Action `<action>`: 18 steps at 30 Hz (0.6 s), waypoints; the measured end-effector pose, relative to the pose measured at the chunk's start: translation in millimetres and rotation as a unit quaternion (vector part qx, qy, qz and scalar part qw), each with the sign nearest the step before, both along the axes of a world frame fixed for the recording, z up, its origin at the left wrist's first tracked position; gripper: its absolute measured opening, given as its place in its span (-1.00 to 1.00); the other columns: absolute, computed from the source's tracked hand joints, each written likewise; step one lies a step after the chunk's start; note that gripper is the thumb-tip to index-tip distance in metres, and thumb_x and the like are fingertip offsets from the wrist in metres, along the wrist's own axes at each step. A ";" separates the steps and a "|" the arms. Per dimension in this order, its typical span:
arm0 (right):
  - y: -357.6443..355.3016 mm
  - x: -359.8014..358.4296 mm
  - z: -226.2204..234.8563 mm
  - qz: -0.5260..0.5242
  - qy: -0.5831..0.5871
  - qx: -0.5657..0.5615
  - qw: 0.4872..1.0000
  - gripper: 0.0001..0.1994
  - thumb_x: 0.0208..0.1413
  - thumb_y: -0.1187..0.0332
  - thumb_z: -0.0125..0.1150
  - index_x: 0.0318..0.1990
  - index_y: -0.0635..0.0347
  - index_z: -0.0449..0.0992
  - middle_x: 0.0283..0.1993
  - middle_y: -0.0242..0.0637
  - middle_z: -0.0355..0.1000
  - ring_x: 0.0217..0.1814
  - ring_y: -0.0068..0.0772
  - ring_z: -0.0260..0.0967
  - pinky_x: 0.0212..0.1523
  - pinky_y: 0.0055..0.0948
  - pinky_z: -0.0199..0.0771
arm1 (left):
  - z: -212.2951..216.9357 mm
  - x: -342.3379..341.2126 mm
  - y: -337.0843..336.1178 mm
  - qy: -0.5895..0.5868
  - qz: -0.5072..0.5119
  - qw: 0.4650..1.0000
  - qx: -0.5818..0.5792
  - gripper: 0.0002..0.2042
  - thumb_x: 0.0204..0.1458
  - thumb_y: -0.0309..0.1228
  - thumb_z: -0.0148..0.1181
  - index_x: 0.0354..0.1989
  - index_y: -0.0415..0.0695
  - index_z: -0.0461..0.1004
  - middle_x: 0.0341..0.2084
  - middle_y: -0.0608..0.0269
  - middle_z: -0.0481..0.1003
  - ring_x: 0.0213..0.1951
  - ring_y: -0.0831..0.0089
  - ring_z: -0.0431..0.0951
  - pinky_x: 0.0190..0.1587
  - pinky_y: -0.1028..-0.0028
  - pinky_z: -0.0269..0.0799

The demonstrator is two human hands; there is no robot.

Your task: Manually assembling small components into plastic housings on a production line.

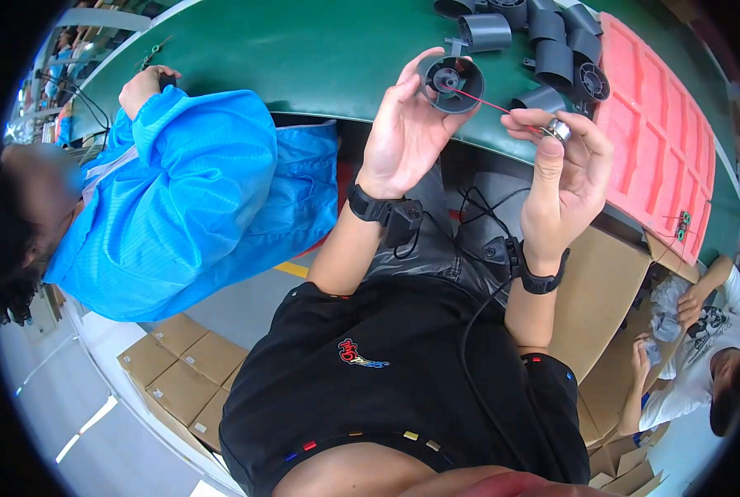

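My left hand [405, 137] holds a dark grey round plastic housing [475, 89] with its open end facing me. Inside it, spokes and a central hub show. A thin red wire [488, 102] runs from the hub across to my right hand [567, 170]. Between the thumb and fingers of that hand is a small silver cylindrical motor [560, 130]. Where the wire meets the motor is hidden by my fingers. Both hands are raised over the near edge of the green tabletop [337, 70].
Several grey cylindrical housings [548, 62] lie beyond my right hand, beside a pink ribbed tray [656, 141] with a small green wired part [683, 225]. A co-worker in a blue jacket [188, 207] sits close on my left. Cardboard boxes [598, 290] and another person [735, 323] are at right.
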State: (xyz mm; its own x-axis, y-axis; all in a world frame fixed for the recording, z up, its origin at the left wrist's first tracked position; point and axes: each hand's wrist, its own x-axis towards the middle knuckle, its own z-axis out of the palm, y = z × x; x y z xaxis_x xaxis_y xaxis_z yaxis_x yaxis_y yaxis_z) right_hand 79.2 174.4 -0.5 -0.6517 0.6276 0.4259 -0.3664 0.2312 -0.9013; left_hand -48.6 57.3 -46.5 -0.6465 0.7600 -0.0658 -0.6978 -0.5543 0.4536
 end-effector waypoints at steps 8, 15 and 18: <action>-0.2 14.8 -3.9 0.021 0.039 -0.061 0.997 -0.74 0.47 0.40 0.05 0.16 0.36 0.30 -0.03 0.17 0.57 -0.03 -0.01 0.64 0.07 -0.16 0.65 | -6.1 7.1 -2.6 0.032 0.019 0.999 -0.027 -0.48 0.39 -0.23 -0.08 0.47 -0.11 0.15 0.43 -0.14 0.22 0.38 -0.09 0.34 0.42 0.07 0.36; -17.9 7.1 -7.0 -0.002 -0.014 -0.013 1.000 -0.75 0.40 0.51 0.12 0.15 0.37 0.34 0.01 0.14 0.57 -0.03 -0.12 0.63 0.05 -0.25 0.63 | -3.3 13.4 -9.7 0.065 0.018 0.997 -0.034 -0.48 0.40 -0.23 -0.09 0.48 -0.10 0.13 0.44 -0.13 0.22 0.37 -0.05 0.37 0.39 0.08 0.37; -22.5 4.2 -10.6 -0.017 -0.039 0.061 0.997 -0.74 0.33 0.57 0.20 0.12 0.37 0.41 0.03 0.08 0.57 -0.07 -0.21 0.61 0.01 -0.32 0.61 | 1.8 20.3 -15.3 0.090 0.027 0.995 -0.037 -0.50 0.41 -0.27 -0.08 0.47 -0.10 0.14 0.42 -0.08 0.24 0.35 0.06 0.39 0.37 0.13 0.39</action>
